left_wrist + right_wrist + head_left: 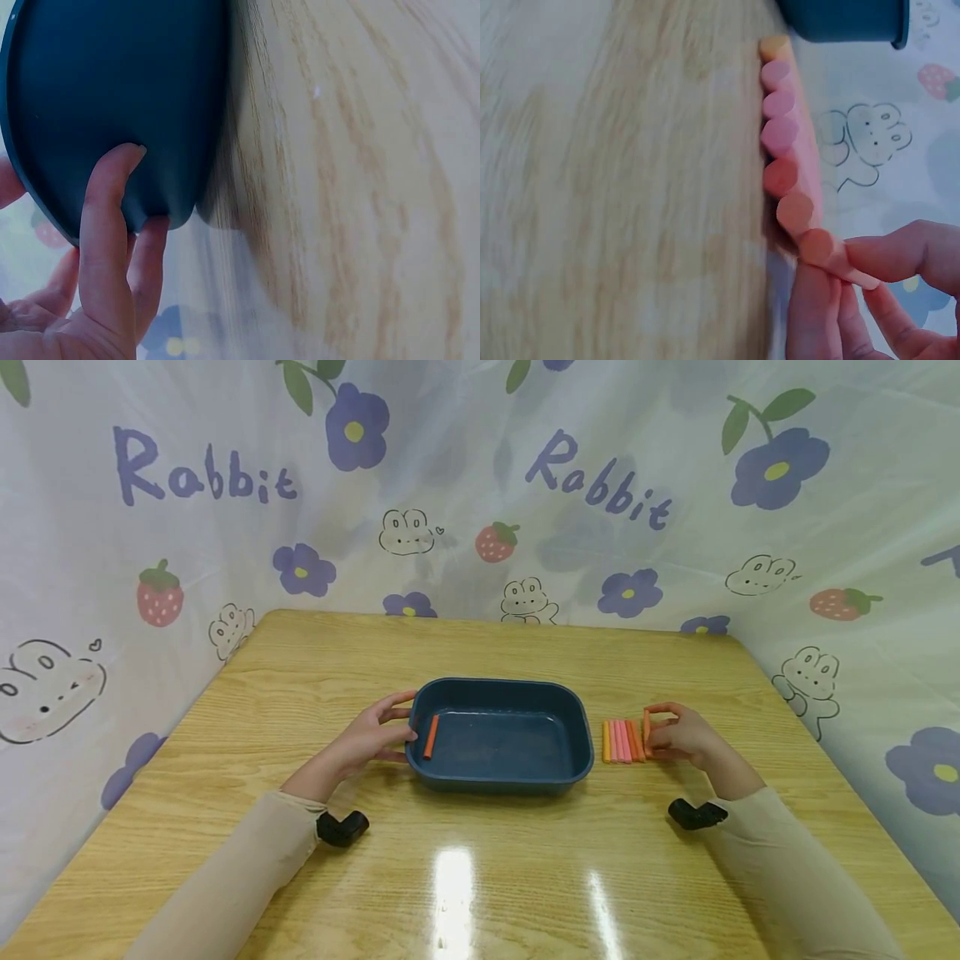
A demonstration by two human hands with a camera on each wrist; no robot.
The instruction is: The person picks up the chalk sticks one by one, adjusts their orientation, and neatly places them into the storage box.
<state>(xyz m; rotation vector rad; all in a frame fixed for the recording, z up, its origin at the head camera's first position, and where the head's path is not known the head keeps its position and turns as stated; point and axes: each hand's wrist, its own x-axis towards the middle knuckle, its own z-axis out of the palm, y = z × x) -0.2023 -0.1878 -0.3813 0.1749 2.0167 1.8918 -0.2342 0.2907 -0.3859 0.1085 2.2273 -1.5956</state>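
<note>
A dark blue rectangular basin (498, 783) stands on the table. My left hand (377, 732) holds its left end, with curved fingers (105, 225) against the outer wall and a fingertip at the rim. Inside the basin, by that same end, lies one orange-red chalk stick (431, 737). To the basin's right is a side-by-side row of chalk sticks (619, 742) in yellow, pink, red and orange. At the row's right end my right hand (678, 735) pinches an orange chalk stick (821, 247) between thumb and fingers, tilted up beside its neighbour.
The wooden table (525, 868) reaches back to a white curtain (465, 452) printed with rabbits, flowers and strawberries, which also hangs along both sides. A black curved piece sits at the left wrist (342, 828) and another at the right wrist (697, 814).
</note>
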